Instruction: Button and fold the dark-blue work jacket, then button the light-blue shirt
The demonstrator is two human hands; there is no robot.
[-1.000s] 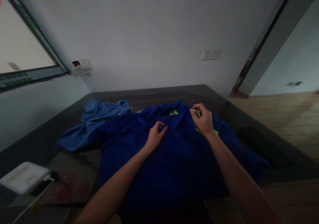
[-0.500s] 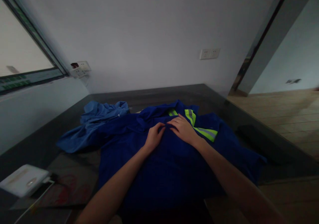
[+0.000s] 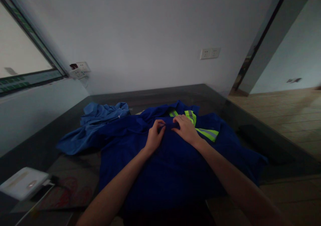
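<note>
A dark blue work garment (image 3: 160, 162) with yellow-green and grey reflective strips (image 3: 207, 133) lies spread over a dark table. Near its upper middle, my left hand (image 3: 154, 135) pinches a fold of the cloth between thumb and fingers. Just to the right, my right hand (image 3: 185, 129) grips the same fold, its thumb below and fingers above. A short raised strip of blue cloth runs between the two hands. The strips sit right beside my right hand. Dim light hides the finer detail of the fold.
A lighter blue garment (image 3: 104, 114) lies crumpled at the back left of the table (image 3: 200, 92). At the front left is a white device (image 3: 26, 182) with a cable. Some dark item (image 3: 260, 144) rests on the right. Wall sockets (image 3: 210, 53) are above the table.
My hands have moved slightly apart along the fold, and more of the cloth strip shows between them. The garments lie where they were.
</note>
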